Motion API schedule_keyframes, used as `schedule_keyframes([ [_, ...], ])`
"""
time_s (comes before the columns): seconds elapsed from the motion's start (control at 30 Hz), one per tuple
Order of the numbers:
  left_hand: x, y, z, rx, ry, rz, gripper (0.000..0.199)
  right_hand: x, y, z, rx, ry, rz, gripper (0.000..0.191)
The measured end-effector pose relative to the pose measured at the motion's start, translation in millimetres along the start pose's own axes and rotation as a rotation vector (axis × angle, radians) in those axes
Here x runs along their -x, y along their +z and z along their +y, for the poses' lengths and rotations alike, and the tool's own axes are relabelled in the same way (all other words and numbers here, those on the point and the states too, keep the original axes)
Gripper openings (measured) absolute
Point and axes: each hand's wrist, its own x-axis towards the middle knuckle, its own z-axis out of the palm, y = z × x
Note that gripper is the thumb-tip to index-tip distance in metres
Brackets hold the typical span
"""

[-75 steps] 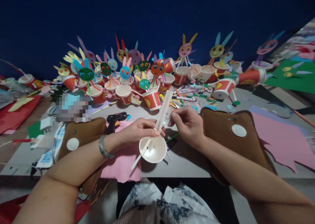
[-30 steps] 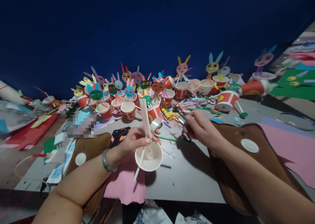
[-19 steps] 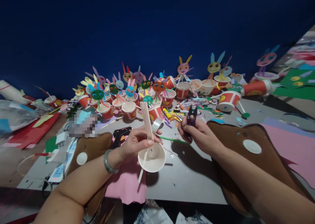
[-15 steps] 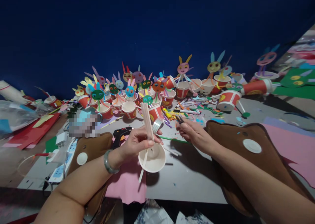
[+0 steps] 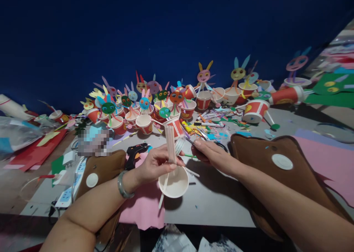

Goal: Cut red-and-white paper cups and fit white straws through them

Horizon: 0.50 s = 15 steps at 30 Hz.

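Observation:
My left hand [image 5: 159, 162] is closed around a bundle of pale straws [image 5: 170, 143] that stands upright from the fingers. A shiny, ribbed pale piece [image 5: 179, 145] fans out beside the bundle; its kind is unclear. Under the hand is a white paper cup [image 5: 177, 185], its mouth towards me, with thin white sticks poking out past its rim at both sides. My right hand [image 5: 207, 152] grips a slim dark tool [image 5: 189, 139], its tip pointing at the ribbed piece. The fingers cover most of this tool, so its kind cannot be made out.
Behind stand several red paper cups [image 5: 117, 126] with paper rabbit faces. Pens and scraps [image 5: 211, 125] lie before them. A black glue gun [image 5: 136, 152] rests left on pink cloth [image 5: 142, 211]. Brown pads [image 5: 262, 163] flank my arms. A power strip [image 5: 69, 189] lies left.
My right hand has moved left and a little down, bringing the dark tool close to the ribbed piece. My left hand and the cup have shifted slightly right and down.

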Motion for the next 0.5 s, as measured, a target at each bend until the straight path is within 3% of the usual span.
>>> schedule_keyframes([
  [0.5, -0.2, 5.0, 1.3, -0.043, 0.028, -0.044, 0.023, 1.5, 1.9, 4.3, 0.031, -0.047, -0.032, 0.058],
])
